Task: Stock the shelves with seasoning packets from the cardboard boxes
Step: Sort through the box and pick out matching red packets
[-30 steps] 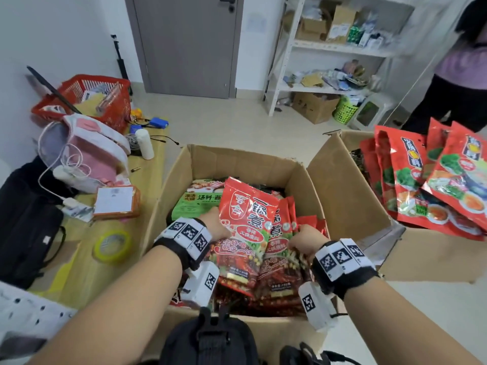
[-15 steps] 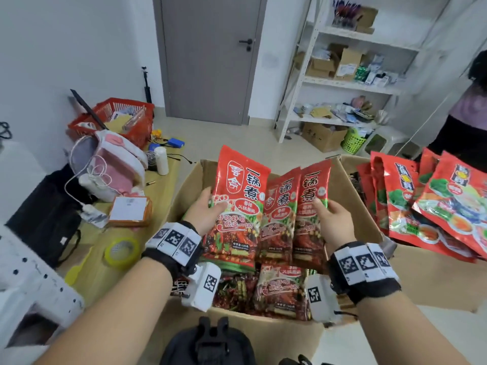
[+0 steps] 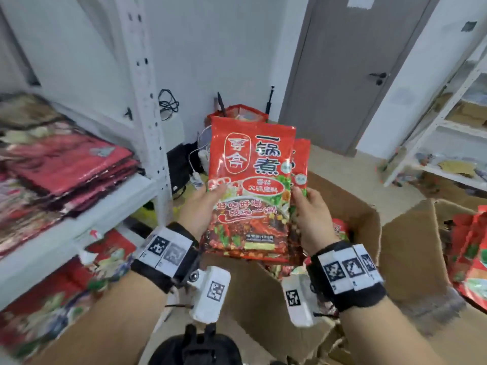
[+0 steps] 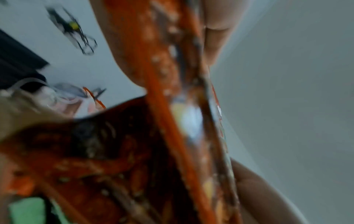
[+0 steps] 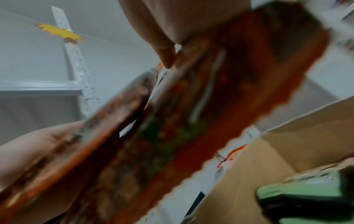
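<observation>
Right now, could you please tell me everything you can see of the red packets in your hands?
The packets are a small stack of glossy red plastic pouches, held upright above the open box. The front one carries large Chinese lettering, a red oval logo and a picture of a chilli-laden dish; another peeks out behind its right edge. How many there are cannot be told. The left hand and right hand hold the stack by its sides, thumbs on the front.

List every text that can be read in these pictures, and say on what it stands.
"一锅煮": large dark characters on the front red seasoning packet, held by the left hand and right hand.
The white oval logo, red oval text and yellow slogan on it: too blurred to read.
Stacked red packets on the white metal shelf: unreadable.
</observation>
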